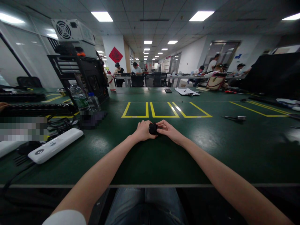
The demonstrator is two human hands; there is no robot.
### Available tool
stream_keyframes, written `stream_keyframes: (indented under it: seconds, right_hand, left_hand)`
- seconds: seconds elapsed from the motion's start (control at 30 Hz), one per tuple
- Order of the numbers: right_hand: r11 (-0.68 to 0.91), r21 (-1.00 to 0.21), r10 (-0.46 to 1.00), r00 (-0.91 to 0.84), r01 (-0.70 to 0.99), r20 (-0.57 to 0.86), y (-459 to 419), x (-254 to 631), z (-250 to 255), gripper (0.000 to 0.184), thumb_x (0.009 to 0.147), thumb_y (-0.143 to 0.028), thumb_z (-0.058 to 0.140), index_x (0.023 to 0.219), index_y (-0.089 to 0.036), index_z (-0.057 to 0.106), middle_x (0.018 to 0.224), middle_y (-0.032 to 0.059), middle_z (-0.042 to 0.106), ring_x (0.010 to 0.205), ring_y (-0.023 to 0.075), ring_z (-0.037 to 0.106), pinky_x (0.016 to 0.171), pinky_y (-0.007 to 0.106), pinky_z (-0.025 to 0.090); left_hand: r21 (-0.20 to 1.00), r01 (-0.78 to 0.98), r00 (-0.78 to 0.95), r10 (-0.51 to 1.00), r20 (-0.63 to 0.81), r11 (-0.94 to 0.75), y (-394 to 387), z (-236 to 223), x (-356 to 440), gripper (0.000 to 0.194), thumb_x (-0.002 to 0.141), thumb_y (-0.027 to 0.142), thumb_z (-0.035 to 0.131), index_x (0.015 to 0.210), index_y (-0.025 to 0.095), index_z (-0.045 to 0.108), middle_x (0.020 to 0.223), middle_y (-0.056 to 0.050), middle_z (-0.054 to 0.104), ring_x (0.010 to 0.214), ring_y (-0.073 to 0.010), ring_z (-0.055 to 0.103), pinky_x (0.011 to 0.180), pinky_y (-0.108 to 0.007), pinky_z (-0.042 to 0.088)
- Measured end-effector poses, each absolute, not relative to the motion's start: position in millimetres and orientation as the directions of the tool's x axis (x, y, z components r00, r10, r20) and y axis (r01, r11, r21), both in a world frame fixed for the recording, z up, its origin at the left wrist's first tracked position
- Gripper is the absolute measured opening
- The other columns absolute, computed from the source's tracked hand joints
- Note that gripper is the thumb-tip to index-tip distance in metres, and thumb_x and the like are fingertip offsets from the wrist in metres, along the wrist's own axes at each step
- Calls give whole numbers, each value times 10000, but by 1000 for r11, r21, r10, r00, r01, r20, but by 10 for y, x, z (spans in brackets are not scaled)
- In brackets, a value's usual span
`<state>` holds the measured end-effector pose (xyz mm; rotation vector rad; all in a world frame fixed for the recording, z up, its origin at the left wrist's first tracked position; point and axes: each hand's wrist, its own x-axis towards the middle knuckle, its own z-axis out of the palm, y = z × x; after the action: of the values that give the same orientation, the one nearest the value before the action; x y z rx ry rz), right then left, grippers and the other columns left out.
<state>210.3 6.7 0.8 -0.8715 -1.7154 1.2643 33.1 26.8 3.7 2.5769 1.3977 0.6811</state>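
A small round black object [152, 129] is between my two hands, just above or on the green tabletop; its exact kind is not clear. My left hand [143, 131] wraps around its left side with the fingers closed. From the right, the thumb and fingertips of my right hand [169, 131] pinch its edge. Part of the object is hidden behind the fingers. Beyond both hands, yellow tape outlines [164, 117] mark the table.
To the left lie a white power strip [56, 145], cables and a water bottle [79, 95] beside an open black computer case [86, 75]. A clipboard [186, 91] rests farther back. At right is a dark metal tool [236, 118]. Several people sit at far desks.
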Motion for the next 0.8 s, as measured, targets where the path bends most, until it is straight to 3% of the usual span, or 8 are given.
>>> stream_keyframes:
  seconds: [0.17, 0.5, 0.67, 0.8]
  right_hand:
    - [221, -973, 889, -425, 68, 172, 93, 2106, -12, 426, 687, -293, 589, 1082, -242, 438, 1048, 38, 513, 1018, 188, 463, 894, 407, 345]
    - [263, -965, 865, -447, 15, 229, 80, 2105, -1, 338, 649, -255, 629, 947, -213, 474, 973, 26, 549, 949, 162, 508, 890, 392, 346]
    - [228, -973, 882, -434, 48, 185, 86, 2108, -7, 369, 676, -274, 604, 1010, -226, 457, 950, 26, 556, 937, 172, 513, 878, 405, 359]
    - [200, -978, 887, -436, 65, 152, 101, 2116, -13, 419, 679, -276, 600, 1065, -227, 444, 1053, 48, 514, 1010, 181, 472, 893, 396, 356]
  left_hand:
    - [326, 771, 456, 832, 317, -547, 271, 35, 343, 524, 530, 486, 630, 928, 192, 458, 907, -41, 520, 859, -240, 463, 740, -359, 348]
    - [319, 779, 449, 835, 318, -540, 270, 31, 352, 536, 525, 471, 638, 945, 193, 455, 912, -43, 519, 868, -244, 461, 751, -362, 344]
    - [326, 764, 466, 825, 319, -557, 268, 34, 342, 515, 536, 485, 626, 930, 197, 460, 912, -39, 520, 858, -240, 464, 741, -358, 351]
    - [317, 764, 463, 819, 339, -563, 299, 0, 337, 529, 530, 492, 626, 931, 191, 459, 894, -41, 520, 842, -238, 464, 726, -353, 355]
